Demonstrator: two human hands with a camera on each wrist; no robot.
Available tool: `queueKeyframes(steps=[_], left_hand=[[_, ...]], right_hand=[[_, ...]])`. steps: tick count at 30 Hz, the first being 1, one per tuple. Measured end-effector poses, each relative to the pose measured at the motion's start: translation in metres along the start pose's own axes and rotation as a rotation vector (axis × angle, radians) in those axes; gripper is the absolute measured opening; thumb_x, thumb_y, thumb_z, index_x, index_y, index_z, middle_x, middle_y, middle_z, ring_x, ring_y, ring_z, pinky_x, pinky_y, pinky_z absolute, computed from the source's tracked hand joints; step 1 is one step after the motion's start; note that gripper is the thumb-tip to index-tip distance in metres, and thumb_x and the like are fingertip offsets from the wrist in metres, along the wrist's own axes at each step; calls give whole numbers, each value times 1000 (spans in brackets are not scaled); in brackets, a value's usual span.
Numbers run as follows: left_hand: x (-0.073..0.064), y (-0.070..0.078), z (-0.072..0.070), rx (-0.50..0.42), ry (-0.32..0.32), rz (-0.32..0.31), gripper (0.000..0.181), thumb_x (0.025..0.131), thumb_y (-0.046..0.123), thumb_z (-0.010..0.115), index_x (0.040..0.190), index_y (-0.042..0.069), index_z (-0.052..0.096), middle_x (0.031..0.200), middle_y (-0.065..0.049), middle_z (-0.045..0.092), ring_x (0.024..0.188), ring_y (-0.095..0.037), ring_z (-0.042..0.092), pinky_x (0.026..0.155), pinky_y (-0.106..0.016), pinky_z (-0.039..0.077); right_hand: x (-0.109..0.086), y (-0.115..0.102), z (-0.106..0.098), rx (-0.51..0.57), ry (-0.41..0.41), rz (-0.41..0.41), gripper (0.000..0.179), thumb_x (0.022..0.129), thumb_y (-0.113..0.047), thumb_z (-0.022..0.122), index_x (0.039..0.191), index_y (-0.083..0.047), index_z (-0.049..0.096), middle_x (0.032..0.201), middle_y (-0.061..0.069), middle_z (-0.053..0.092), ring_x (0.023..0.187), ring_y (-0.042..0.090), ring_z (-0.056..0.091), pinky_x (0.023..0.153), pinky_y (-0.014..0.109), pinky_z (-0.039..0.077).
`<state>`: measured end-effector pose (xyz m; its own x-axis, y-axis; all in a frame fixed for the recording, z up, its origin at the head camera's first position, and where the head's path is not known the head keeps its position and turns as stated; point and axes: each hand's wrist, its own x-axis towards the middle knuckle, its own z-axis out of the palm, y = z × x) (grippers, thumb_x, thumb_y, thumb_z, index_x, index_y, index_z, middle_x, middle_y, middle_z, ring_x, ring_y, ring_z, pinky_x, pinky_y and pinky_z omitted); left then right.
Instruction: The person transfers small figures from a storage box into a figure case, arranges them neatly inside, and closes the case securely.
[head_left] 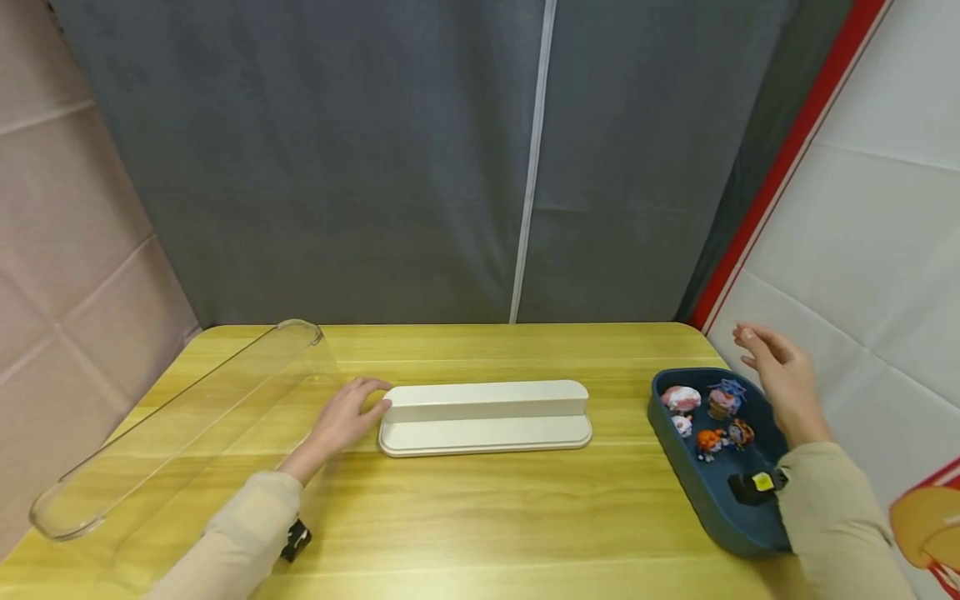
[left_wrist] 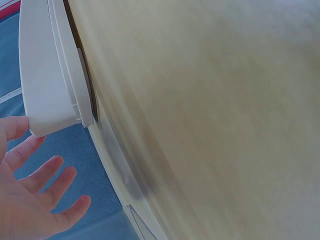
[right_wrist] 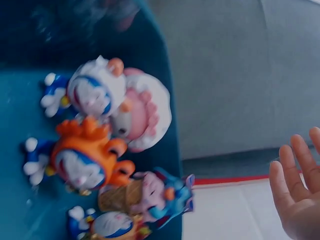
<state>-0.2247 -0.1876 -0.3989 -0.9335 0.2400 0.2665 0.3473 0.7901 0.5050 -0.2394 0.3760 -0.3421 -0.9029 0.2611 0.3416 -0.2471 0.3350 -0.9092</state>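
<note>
A white two-step display stand (head_left: 487, 429) lies lengthwise on the wooden table. My left hand (head_left: 348, 417) is at the stand's left end. In the left wrist view its thumb (left_wrist: 15, 127) and index fingertip meet the rounded end of the white step (left_wrist: 47, 75), while the other fingers spread apart. Over the far right side of a dark blue bin (head_left: 701, 492), my right hand (head_left: 783, 379) hovers with relaxed fingers and nothing in them. Several small toy figures lie in the bin, among them an orange-hooded figure (right_wrist: 82, 160), a white-hooded one (right_wrist: 95, 90) and a pink one (head_left: 681, 398).
A long clear plastic cover (head_left: 195, 425) takes up the table's left side, beside my left forearm. A grey curtain (head_left: 375, 167) hangs behind the table. White panels (head_left: 862, 250) with a red strip stand at the right, close to the bin.
</note>
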Motion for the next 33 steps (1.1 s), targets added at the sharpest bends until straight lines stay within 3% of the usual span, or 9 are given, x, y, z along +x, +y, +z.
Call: queueKeyframes(steps=[6, 9, 19, 25, 33], left_hand=[[0, -1, 1, 3, 12, 10, 28, 88, 21, 55, 113, 7, 57, 114, -16, 52, 104, -35, 47, 84, -51, 36], [0, -1, 2, 6, 15, 14, 28, 89, 21, 55, 113, 7, 57, 114, -16, 52, 104, -35, 47, 83, -51, 36], [-1, -1, 2, -5, 12, 3, 29, 89, 22, 54, 113, 7, 57, 115, -16, 51, 105, -36, 46, 84, -52, 35], [-1, -2, 3, -3, 13, -2, 29, 89, 23, 54, 114, 8, 57, 115, -16, 51, 105, -35, 46, 84, -52, 35], [0, -3, 4, 1, 17, 3, 30, 89, 23, 54, 114, 7, 57, 115, -16, 51, 105, -35, 46, 84, -52, 35]], right_hand=[[39, 96, -30, 54, 55, 17, 43, 83, -31, 60, 120, -9, 55, 115, 1, 56, 100, 9, 52, 69, 12, 44], [47, 122, -37, 124, 69, 9, 44, 82, -28, 62, 121, -8, 55, 116, 2, 56, 101, 10, 52, 68, 11, 44], [35, 124, -38, 177, 97, 97, 44, 79, -28, 66, 119, -11, 57, 109, -5, 58, 96, 5, 51, 68, 8, 42], [25, 120, -35, -1, 124, 120, 43, 80, -33, 64, 120, -15, 57, 100, -13, 58, 91, 1, 50, 68, 6, 39], [26, 131, -37, -185, 129, 150, 48, 82, -41, 59, 124, -19, 53, 104, -16, 54, 90, 1, 47, 67, 6, 36]])
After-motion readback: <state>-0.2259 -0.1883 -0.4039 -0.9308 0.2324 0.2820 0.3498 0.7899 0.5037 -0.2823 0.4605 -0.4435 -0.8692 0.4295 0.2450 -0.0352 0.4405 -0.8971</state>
